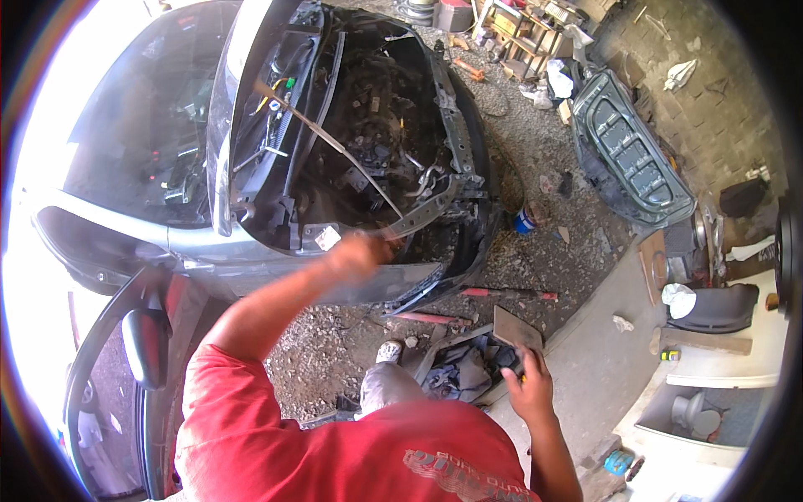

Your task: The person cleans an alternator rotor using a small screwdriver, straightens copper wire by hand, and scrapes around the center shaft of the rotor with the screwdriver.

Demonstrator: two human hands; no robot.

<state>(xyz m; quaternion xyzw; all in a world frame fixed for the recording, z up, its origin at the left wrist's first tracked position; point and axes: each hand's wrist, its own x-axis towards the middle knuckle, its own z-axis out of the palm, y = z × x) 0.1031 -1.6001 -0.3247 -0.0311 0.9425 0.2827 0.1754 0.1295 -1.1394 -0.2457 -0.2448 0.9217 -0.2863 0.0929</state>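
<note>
My left hand [361,254] is stretched over the car's near fender, beside the open engine bay [376,109]. It is blurred, with fingers curled at the near end of a perforated metal strip [427,211]; what lies inside them is hidden. A thin rod [330,142] slants from that strip up to the raised hood [224,134]. Low on the right, my right hand [532,386] grips the edge of a flat, brownish rectangular piece [516,327]. Below that piece lies a frame-like tray with dark cloth [458,373].
An open car door [138,351] stands at the left. Red bars [510,294] and a blue can [524,221] lie on the gravel. A detached dark body panel [636,155] rests at the right. Nearby are a black plastic part [715,308] and a white bench [719,364].
</note>
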